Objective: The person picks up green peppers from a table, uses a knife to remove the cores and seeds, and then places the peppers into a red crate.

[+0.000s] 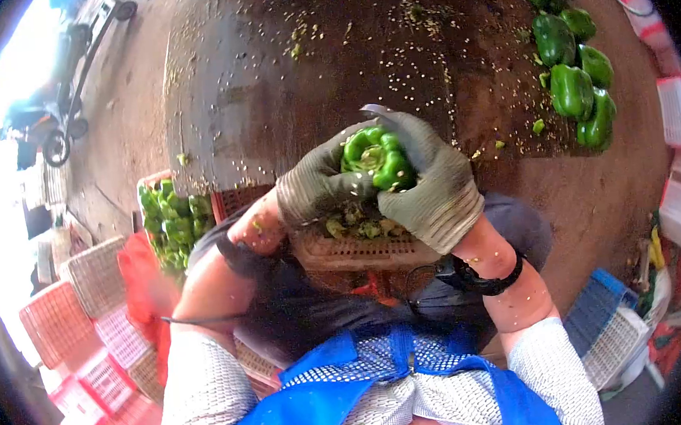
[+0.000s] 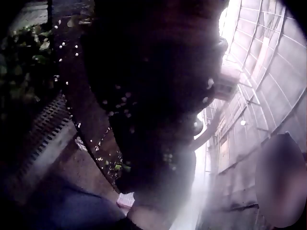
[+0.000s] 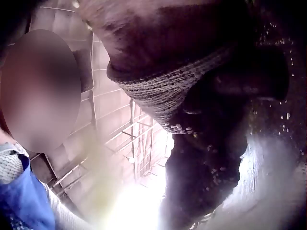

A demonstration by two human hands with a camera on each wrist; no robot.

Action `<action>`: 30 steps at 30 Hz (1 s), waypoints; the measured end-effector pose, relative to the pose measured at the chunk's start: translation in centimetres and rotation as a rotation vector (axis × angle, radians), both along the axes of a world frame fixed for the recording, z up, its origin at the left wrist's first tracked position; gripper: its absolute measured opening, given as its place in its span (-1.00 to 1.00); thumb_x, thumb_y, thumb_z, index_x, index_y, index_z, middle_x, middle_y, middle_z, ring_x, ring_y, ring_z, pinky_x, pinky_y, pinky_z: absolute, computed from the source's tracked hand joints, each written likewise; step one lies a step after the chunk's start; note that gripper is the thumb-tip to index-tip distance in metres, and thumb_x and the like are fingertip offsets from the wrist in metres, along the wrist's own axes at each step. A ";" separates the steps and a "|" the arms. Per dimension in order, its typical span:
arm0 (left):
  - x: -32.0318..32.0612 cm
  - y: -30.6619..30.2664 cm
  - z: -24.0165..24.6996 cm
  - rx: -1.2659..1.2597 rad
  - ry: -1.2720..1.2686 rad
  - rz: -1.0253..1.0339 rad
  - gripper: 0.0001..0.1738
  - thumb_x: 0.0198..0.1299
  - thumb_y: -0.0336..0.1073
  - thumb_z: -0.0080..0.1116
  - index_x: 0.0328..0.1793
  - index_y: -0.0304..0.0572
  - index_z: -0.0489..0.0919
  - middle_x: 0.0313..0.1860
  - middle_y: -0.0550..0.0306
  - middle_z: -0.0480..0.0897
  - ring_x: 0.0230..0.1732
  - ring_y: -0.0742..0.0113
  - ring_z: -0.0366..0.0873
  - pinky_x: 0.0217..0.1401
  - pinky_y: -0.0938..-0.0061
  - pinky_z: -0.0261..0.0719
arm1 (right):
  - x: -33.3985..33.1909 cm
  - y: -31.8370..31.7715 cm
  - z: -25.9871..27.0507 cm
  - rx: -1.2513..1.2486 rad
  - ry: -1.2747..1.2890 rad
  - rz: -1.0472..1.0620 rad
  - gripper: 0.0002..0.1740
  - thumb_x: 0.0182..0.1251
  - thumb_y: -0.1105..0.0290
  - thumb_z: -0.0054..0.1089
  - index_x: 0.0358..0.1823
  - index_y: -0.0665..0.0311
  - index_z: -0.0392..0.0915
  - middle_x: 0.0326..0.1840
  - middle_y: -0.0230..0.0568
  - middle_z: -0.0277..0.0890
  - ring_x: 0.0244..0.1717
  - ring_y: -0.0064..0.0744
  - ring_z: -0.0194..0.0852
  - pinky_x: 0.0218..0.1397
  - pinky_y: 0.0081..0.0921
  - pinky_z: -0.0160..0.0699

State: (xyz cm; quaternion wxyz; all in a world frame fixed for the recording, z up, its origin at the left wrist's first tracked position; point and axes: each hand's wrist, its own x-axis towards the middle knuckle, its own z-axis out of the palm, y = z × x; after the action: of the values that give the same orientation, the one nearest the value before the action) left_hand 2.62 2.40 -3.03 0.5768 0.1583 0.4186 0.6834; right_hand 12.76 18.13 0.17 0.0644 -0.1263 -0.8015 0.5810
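Note:
Both hands wear grey-green knit gloves and meet over the near edge of the table in the head view. My left hand grips a green bell pepper from its left side, its hollowed, ribbed end facing up. Against the pepper's other side is my right hand, thumb below it. That hand also holds a knife, whose thin curved metal blade shows above the fingers; the handle is hidden. In the wrist views the left glove and right glove are mostly dark, and the pepper is not discernible.
Pale seeds and green scraps litter the dark table. Several whole green peppers line its right edge. Between the knees, a crate holds scraps. Green peppers fill a crate at left. Pink crates and a blue crate stand alongside.

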 end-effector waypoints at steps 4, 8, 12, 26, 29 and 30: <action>-1.8 -1.0 0.0 -0.042 0.224 -0.171 -0.33 0.25 -0.36 0.28 0.47 -0.18 0.31 0.31 0.18 0.51 0.27 0.42 0.43 0.36 0.39 0.41 | 0.0 -0.8 0.7 0.047 0.116 -0.036 -0.31 -0.06 0.56 0.26 0.25 0.21 0.44 0.00 -0.22 0.61 0.01 -0.44 0.59 0.14 -0.53 0.53; -2.6 -1.2 2.9 -0.047 0.252 -0.241 -0.27 0.25 -0.21 0.31 0.49 -0.21 0.28 0.27 0.18 0.53 0.24 0.42 0.44 0.32 0.42 0.44 | -0.1 -1.0 0.1 -0.209 -0.044 0.016 -0.40 -0.02 0.53 0.29 0.17 0.32 0.47 0.01 -0.26 0.62 0.03 -0.54 0.56 0.14 -0.54 0.51; -1.8 -1.6 1.7 -0.187 0.191 0.012 -0.24 0.25 0.13 0.24 0.39 -0.24 0.39 0.16 0.13 0.57 0.14 0.40 0.48 0.25 0.41 0.46 | -0.6 -0.8 -0.8 -0.217 -0.098 0.024 -0.11 -0.03 0.50 0.23 0.46 0.08 0.18 0.04 -0.28 0.54 0.04 -0.48 0.53 0.17 -0.51 0.50; -0.6 0.5 1.4 -0.467 0.228 0.249 -0.53 0.35 -0.03 0.16 0.17 -0.27 0.59 -0.05 0.22 0.69 -0.07 0.49 0.59 0.03 0.50 0.57 | -0.9 -2.8 -3.0 -0.119 0.098 0.047 0.02 -0.04 0.22 0.56 0.44 0.31 0.18 0.33 -0.13 0.37 0.33 -0.29 0.32 0.42 -0.40 0.28; 0.1 0.7 2.9 -0.447 0.182 0.299 -0.63 0.31 -0.23 0.23 0.16 -0.28 0.60 -0.05 0.18 0.68 -0.09 0.47 0.59 0.01 0.53 0.58 | -0.5 -2.9 -3.0 -0.094 0.141 0.025 -0.01 -0.04 0.36 0.57 0.43 0.30 0.18 0.27 -0.18 0.41 0.27 -0.40 0.39 0.35 -0.44 0.37; 0.6 0.8 3.6 -0.440 0.195 0.319 -0.64 0.32 -0.24 0.23 0.15 -0.29 0.60 -0.05 0.18 0.68 -0.09 0.47 0.59 0.02 0.53 0.58 | -0.4 -2.9 -2.9 -0.107 0.130 0.022 -0.01 -0.04 0.33 0.59 0.42 0.30 0.18 0.28 -0.17 0.41 0.27 -0.38 0.39 0.35 -0.43 0.37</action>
State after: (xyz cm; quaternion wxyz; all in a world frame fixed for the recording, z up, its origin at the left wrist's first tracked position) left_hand 3.19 3.15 0.61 0.4397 0.0267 0.6299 0.6397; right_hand 12.36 15.25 -2.75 0.1032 -0.0827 -0.7648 0.6305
